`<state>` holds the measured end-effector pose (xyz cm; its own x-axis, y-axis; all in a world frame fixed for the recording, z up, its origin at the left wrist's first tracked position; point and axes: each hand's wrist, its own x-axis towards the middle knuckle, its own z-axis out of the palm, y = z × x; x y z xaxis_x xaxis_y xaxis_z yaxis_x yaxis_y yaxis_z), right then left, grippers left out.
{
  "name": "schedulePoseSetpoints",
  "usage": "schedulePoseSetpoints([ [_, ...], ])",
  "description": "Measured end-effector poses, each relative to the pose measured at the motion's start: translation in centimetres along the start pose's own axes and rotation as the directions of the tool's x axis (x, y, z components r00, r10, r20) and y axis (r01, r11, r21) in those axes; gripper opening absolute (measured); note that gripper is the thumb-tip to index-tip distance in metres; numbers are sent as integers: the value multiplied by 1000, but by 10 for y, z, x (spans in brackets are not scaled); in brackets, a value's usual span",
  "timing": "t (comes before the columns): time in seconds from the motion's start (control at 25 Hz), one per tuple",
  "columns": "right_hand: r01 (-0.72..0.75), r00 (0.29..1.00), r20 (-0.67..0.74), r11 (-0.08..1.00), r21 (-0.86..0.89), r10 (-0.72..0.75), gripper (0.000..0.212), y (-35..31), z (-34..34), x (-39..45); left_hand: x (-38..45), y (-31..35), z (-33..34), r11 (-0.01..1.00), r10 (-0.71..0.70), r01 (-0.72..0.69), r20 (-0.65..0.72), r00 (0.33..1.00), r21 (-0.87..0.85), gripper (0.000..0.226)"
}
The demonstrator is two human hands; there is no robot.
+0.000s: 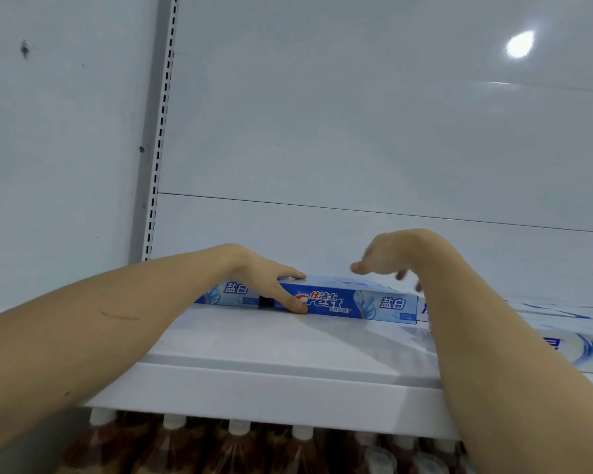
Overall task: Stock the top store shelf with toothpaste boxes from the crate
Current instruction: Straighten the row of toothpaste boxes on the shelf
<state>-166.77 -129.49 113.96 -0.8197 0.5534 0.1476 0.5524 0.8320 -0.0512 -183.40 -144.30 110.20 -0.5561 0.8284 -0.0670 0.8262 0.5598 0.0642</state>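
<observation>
A white top shelf is backing onto a pale panel. The left hand is pinching a blue Crest toothpaste box lying on it, thumb in front, fingers on top. The right hand is hovering just above, fingers loosely spread. Capped bottles are standing below.

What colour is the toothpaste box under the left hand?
Blue, fading to pale blue-white, with a red-and-white logo: toothpaste box, head view.

We see both forearms bare, no sleeves, watch or rings; our left forearm carries a thin dark scratch.
</observation>
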Motion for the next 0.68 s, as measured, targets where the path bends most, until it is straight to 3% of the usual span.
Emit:
schedulePoseSetpoints([
  [0.12,-139,984,104,988,-60,145,51,4,3,2,-2,-1,-1,1000,12,-12,-1,1000,-19,94],
  [0.32,-111,992,78,989,94,103,42,0,6,6,-5,0,3,996,40,-43,-39,998,-83,91],
  [0.48,-140,988,91,977,161,127,50,-2,14,9,-2,1,6,998,30,-32,-37,999,-54,102],
  [0.68,-105,992,94,956,275,82,50,-1,22,11,-1,1,8,997,23,-27,-56,998,-71,92],
])
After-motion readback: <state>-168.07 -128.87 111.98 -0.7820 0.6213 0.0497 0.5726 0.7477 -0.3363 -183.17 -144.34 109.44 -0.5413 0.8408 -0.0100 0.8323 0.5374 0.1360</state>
